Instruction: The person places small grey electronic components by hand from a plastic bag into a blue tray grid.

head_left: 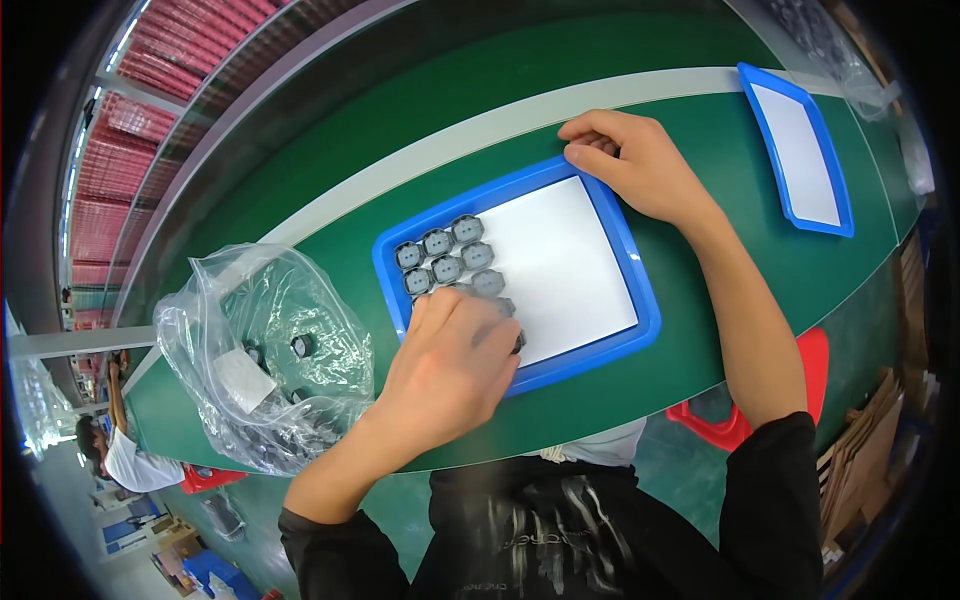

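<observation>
Resting on the near left part of a blue tray (640, 300) is the left hand (455, 365), fingers (490, 325) bent down over small grey round parts (447, 254); whether they grip one cannot be told, since the fingertips hide what lies beneath. Lined up in neat rows on the tray's white inner sheet, at its left end, are those grey parts, two rows of three showing clear, a further row partly under the hand. Pressing on the tray's far right corner is the right hand (630, 165), fingers curled over the blue rim, closed on it and holding no part. Sitting on the green counter (740, 130), just left of the tray, is a crumpled clear plastic bag (265, 355) with more dark parts inside. Lying well apart at the far right of the counter is a second blue tray (800, 150) with a white sheet.
</observation>
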The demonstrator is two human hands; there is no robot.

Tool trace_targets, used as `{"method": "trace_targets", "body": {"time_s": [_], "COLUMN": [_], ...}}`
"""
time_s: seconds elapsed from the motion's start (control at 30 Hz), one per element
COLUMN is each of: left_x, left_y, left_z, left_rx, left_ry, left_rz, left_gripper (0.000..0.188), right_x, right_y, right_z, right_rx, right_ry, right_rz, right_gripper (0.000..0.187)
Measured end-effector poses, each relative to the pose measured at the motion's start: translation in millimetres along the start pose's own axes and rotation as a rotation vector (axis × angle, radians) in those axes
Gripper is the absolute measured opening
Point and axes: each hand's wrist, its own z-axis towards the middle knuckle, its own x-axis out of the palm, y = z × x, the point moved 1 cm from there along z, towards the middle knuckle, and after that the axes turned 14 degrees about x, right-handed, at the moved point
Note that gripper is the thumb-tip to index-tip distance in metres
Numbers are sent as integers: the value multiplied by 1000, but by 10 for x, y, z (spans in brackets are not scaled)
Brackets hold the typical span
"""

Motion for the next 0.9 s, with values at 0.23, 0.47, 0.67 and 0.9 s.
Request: {"method": "trace_targets", "body": {"time_s": [0.23, 0.47, 0.67, 0.9], "left_x": [-159, -112, -124, -19], "left_y": [-2, 82, 64, 154], "left_z": [-31, -136, -32, -4], "left_rx": [-77, -122, -76, 9], "left_ry": [113, 118, 115, 156], "left_rz": [-31, 8, -69, -84], "left_gripper": [51, 60, 48, 36], "right_x": [-3, -1, -3, 0], "right_y": [-10, -7, -11, 0], "right_z": [8, 14, 12, 10], "right_rx": [-2, -14, -12, -2], "right_ry": [11, 1, 6, 9], "right_rz": [18, -3, 0, 1], "right_gripper": [25, 25, 26, 26]}}
